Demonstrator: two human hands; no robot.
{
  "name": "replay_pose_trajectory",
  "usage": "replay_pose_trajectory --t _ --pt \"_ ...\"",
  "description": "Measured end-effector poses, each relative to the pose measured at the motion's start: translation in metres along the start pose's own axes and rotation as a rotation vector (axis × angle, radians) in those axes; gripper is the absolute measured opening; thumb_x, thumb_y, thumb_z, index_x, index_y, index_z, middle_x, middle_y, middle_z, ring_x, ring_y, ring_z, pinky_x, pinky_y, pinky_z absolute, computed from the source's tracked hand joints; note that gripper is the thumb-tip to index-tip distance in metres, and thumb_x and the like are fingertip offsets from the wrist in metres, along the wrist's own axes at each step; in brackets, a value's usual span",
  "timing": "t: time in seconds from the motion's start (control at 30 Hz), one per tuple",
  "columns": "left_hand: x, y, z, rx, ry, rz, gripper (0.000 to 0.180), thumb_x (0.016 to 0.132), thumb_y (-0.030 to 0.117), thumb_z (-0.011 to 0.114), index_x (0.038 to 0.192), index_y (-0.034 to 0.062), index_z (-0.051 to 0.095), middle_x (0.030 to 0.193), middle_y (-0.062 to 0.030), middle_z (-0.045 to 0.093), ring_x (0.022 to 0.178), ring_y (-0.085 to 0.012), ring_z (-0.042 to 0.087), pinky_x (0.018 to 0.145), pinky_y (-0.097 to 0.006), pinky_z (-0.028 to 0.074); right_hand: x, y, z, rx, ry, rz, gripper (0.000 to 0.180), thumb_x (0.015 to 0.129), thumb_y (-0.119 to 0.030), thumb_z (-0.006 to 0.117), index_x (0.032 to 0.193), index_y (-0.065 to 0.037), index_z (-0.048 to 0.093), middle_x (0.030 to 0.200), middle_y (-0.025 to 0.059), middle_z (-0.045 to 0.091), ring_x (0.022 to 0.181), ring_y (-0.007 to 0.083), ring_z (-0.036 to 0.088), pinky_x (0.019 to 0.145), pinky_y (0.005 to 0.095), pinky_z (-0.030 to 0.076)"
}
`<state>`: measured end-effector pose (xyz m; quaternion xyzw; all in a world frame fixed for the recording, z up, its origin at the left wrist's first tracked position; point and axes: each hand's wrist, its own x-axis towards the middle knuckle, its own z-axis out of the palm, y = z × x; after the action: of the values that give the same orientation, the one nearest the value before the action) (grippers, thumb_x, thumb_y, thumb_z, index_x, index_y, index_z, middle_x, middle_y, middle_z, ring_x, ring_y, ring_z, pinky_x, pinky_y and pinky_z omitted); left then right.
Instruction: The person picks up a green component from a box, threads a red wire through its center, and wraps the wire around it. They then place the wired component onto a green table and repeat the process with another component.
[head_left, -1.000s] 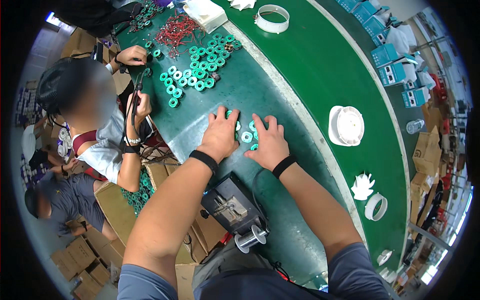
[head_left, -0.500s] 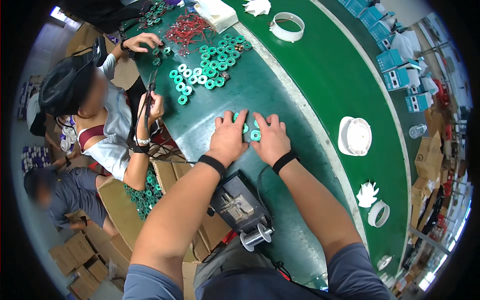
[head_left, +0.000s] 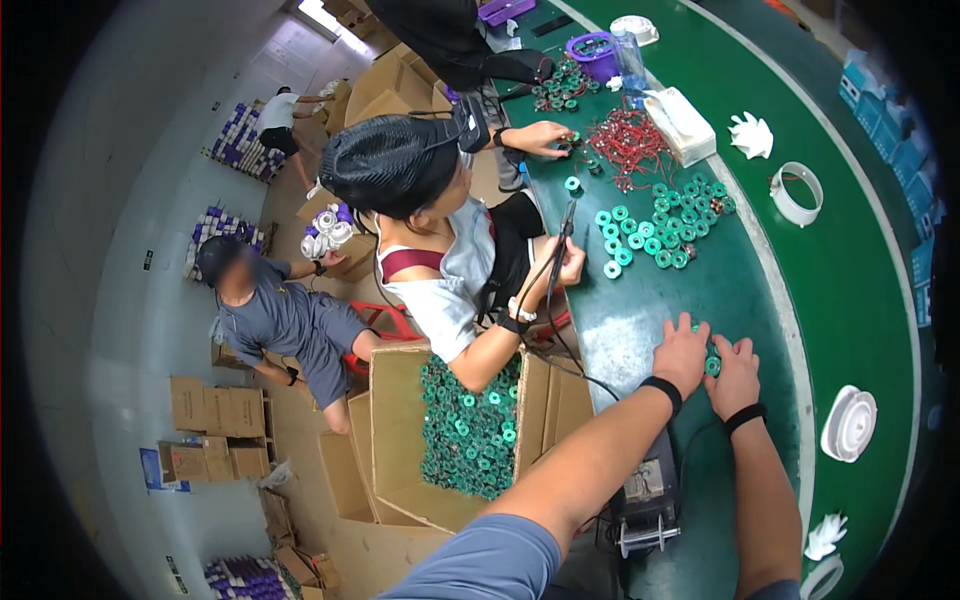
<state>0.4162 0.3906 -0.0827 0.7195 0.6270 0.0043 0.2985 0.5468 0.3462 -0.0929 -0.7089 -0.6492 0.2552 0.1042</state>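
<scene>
My left hand rests on the green tabletop, fingers forward and slightly spread over a small green ring-shaped part that is mostly covered. Just to its right, my right hand lies with fingers extended, touching or beside another green ring part. How firmly the fingers press on these parts is hidden. Farther off on the table lies a cluster of similar green ring parts. Nearer my body stands a dark box-shaped device with a metal wire spool at its front.
At left, a co-worker's hand grips a corded pen-shaped tool. A carton full of green parts stands beside my left arm. Red wires and a white box lie farther back. White fan parts sit on the green belt.
The view has swung left, so the table and my hands appear farther right. My hands stay over the green parts and now sit closer together. The co-worker still holds the corded tool.
</scene>
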Motion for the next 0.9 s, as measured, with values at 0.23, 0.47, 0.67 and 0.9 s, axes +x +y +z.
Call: replay_pose_trajectory --t 0.23,0.47,0.67,0.9 --pt "-0.006 0.006 -0.003 -0.017 0.009 0.011 0.052 0.083 0.007 0.070 0.133 0.0145 0.058 0.136 -0.0195 0.049 0.123 -0.0454 0.050 0.090 -0.049 0.060 -0.004 -0.005 -0.004 0.006 0.061 0.004 0.075 0.070 -0.003 0.085 0.138 -0.017 0.057 0.122 0.0158 0.052 0.109 0.0386 0.054 0.092 0.0473 0.053" --pt "-0.007 0.002 -0.006 0.011 -0.013 0.021 0.047 0.088 0.007 0.062 0.134 0.0143 0.057 0.137 -0.0207 0.049 0.122 -0.0461 0.051 0.090 -0.051 0.060 0.000 0.000 -0.005 -0.025 0.011 -0.007 0.072 0.071 -0.002 0.083 0.137 -0.016 0.058 0.123 0.0169 0.053 0.109 0.0398 0.055 0.092 0.0475 0.053" --pt "-0.015 -0.006 -0.003 -0.001 0.014 -0.002 0.044 0.089 0.006 0.061 0.132 0.0139 0.058 0.131 -0.0212 0.052 0.120 -0.0463 0.053 0.089 -0.051 0.060 -0.006 0.001 -0.007 -0.037 -0.019 -0.017 0.073 0.072 -0.001 0.083 0.138 -0.016 0.056 0.123 0.0179 0.053 0.110 0.0407 0.056 0.091 0.0485 0.053" --pt "-0.018 -0.009 0.006 0.047 0.025 0.025 0.044 0.082 0.007 0.070 0.124 0.0140 0.059 0.127 -0.0228 0.055 0.116 -0.0467 0.056 0.088 -0.056 0.058 -0.007 0.012 -0.002 -0.074 0.038 -0.004 0.073 0.073 -0.025 0.085 0.140 -0.016 0.057 0.124 0.0194 0.051 0.113 0.0437 0.053 0.096 0.0536 0.049"
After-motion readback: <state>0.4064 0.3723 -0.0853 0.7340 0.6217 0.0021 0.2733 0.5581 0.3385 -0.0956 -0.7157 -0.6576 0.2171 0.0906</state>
